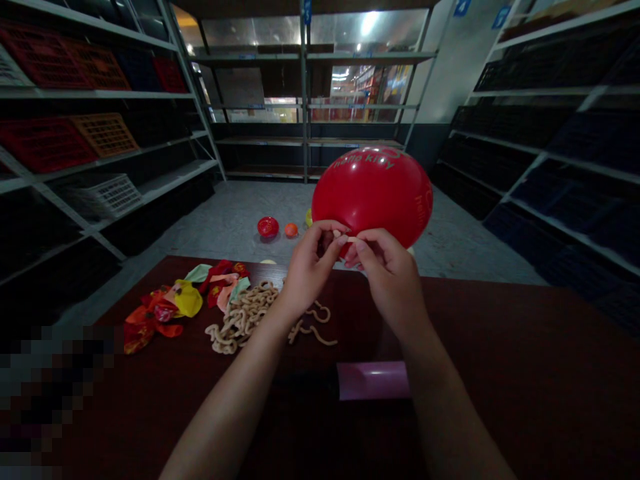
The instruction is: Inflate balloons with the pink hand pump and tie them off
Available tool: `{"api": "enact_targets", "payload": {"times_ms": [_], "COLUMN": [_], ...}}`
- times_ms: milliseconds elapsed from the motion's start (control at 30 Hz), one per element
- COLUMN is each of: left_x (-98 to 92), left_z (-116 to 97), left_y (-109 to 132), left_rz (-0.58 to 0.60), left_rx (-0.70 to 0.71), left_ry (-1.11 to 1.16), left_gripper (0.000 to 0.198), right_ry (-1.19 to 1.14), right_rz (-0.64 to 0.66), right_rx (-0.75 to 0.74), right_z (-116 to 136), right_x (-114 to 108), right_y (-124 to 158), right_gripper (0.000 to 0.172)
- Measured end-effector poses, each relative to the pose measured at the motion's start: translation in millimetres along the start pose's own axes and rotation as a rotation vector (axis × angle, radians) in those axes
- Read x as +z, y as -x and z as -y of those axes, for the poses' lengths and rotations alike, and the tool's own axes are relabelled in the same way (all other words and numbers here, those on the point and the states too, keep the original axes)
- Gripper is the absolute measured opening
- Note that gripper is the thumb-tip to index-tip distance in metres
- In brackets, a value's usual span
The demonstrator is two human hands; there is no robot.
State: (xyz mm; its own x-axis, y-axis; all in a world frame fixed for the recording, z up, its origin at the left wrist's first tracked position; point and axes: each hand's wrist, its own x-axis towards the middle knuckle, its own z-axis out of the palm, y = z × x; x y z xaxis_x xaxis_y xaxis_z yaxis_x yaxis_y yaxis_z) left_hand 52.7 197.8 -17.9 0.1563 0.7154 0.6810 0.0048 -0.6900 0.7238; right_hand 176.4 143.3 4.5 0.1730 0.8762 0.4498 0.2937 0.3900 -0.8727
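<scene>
In front of me is a large inflated red balloon [373, 190] with "hello kitty" lettering. My left hand [307, 267] and my right hand [393, 277] meet at its lower side, both closed in a pinch. A short stretch of beige cord [352, 239] shows between the fingertips. The balloon's neck is hidden behind the fingers. On the table, left of my left forearm, lies a tangled heap of beige cord [245, 317]. A few loose cord pieces [320, 332] lie between my forearms.
Limp balloons [187, 298] in several colours lie at the left of the dark table [500, 360]. A pink cylinder [374, 381] lies near my right forearm. A small red balloon [268, 227] and an orange one [291, 230] are on the floor. Shelves [304, 100] with crates [45, 143] surround the table.
</scene>
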Motion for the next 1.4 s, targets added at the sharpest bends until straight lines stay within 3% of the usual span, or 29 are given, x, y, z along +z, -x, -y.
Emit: {"api": "enact_targets", "payload": {"times_ms": [167,367,567,833,1400], "left_x": [-4.5,-3.2,-4.1,-14.9,-13.4], "left_z": [4,4,7,5,9], "left_y": [-1,-3,-4,-7,-5], "left_rz": [-0.073,-0.123,-0.126,-0.15,-0.243], "left_rx": [-0.016,-0.17,-0.218,-0.185,-0.135], "left_ry": [-0.028,0.148,0.213,0.18,0.075], "left_gripper": [0.009,0.018,0.018,0.019,0.023], "right_ry": [0.017,0.037,0.204,0.305,0.195], "right_rz": [-0.031,-0.056,-0.042,-0.05,-0.007], "right_rx": [-0.017,-0.028,-0.083,-0.107,-0.045], "right_z": [-3,-3,-3,2,-9], "right_x": [2,3,-1,-4,-11], "right_y": [-1,-1,-2,-2,-7], "right_gripper": [0.012,0.014,0.013,0.015,0.019]}}
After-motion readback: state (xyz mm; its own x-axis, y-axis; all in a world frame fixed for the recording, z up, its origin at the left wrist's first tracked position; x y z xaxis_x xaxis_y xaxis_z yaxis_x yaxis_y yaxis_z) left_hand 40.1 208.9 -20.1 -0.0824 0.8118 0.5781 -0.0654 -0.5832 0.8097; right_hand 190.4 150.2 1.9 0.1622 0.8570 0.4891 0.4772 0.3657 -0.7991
